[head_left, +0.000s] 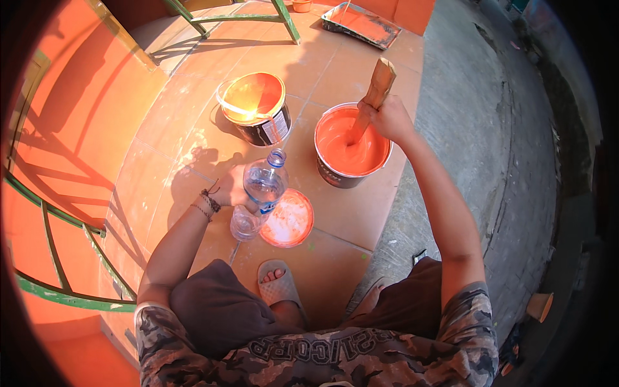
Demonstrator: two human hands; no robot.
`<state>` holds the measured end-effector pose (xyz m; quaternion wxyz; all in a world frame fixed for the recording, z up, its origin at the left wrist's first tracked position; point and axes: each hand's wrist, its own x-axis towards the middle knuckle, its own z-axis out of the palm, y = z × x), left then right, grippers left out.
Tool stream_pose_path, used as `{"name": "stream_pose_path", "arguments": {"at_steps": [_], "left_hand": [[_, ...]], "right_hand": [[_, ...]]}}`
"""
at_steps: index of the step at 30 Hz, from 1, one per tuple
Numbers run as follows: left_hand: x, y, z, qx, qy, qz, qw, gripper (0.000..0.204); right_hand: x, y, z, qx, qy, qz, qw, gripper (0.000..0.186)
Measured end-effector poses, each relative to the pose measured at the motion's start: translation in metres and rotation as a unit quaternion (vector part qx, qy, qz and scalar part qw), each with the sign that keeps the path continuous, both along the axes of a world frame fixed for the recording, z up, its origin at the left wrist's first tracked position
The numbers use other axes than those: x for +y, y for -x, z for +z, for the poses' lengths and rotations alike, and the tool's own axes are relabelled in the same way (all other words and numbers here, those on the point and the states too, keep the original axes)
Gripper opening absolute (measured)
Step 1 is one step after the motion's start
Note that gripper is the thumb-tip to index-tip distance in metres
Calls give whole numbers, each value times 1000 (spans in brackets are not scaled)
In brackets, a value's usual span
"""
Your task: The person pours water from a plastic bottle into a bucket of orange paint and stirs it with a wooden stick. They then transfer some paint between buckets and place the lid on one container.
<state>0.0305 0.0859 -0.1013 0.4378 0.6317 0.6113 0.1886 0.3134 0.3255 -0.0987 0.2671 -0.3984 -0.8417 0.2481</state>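
Observation:
My right hand (387, 119) is closed round a flat wooden stick (378, 82), whose lower end dips into swirled orange paint in a bucket (340, 177). My left hand (229, 193) grips a clear plastic bottle (265, 180) with a blue neck and label, tilted, its bottom toward me. Just behind and right of the bottle, an orange-smeared round lid (290, 219) lies on the tiles. Further forward, to the left, stands a second bucket (261, 132) with a white handle and yellow-orange inside.
An orange-stained paint tray (332, 26) lies at the back, near a green metal frame (284, 22). Orange wall (77, 77) and green railing (55, 251) border the left. Tiled floor (309, 77) meets grey concrete (464, 129) on the right, with a small pot (539, 306).

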Motion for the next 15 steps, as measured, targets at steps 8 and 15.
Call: {"name": "stream_pose_path", "arguments": {"at_steps": [8,15], "left_hand": [[-1,19,-30,-42,-44,-51,997,80],[2,22,-34,-30,-14,-19,999,84]], "right_hand": [[-25,11,17,27,203,29,978,29],[9,-7,9,-113,58,-8,992,33]]}}
